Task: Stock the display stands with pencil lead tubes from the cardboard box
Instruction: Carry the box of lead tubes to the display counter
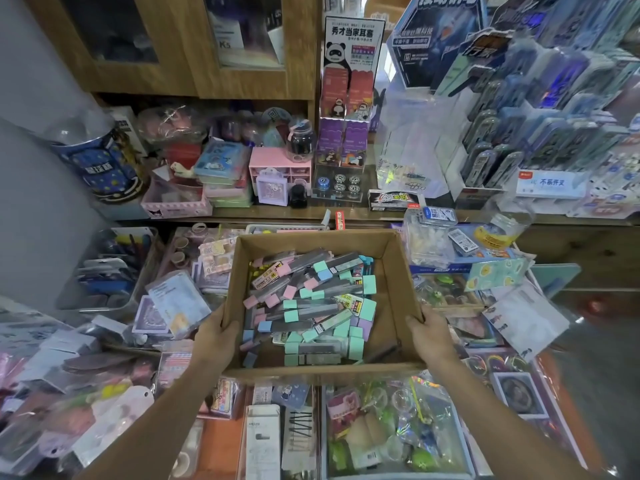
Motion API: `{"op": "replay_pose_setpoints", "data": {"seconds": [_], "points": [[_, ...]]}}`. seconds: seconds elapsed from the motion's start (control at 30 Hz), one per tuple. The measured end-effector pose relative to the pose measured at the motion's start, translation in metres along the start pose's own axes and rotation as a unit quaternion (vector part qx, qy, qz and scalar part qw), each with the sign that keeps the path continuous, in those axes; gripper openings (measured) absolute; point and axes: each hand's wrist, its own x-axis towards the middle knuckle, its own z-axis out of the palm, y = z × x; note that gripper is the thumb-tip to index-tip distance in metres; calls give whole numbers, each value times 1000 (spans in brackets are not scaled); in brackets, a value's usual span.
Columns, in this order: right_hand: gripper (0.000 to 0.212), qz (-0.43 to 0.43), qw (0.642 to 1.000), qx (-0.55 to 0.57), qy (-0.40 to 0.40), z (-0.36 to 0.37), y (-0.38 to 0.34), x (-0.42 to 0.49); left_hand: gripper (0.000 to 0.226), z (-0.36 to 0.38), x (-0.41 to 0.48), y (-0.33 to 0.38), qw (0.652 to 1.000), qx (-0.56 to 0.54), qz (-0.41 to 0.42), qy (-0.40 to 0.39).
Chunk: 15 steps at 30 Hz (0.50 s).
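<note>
The left hand grips the left wall of the cardboard box, thumb hooked over the rim, and the right hand grips the right wall the same way, so the hands sit well apart with the box between them. Between the hands, inside the box, lies a loose heap of lead tubes with green, pink, blue and purple caps. Under the wrists spread packets of small goods. Beyond the right hand rise the display stands; beyond the left hand is a pink drawer unit.
</note>
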Motion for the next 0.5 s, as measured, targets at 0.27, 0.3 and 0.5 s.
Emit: {"op": "replay_pose_setpoints", "data": {"seconds": [0.27,0.3,0.5], "points": [[25,-23,998,31,46,-31,-9,-50,32,-30,-32,27,998,-9,58,-5],[28,-28,997,39,53,-37,-9,-61,33,-33,-39,31,997,-7,72,-5],[31,-19,991,84,103,-75,4,-138,31,-43,-81,55,989,31,137,-52]]}}
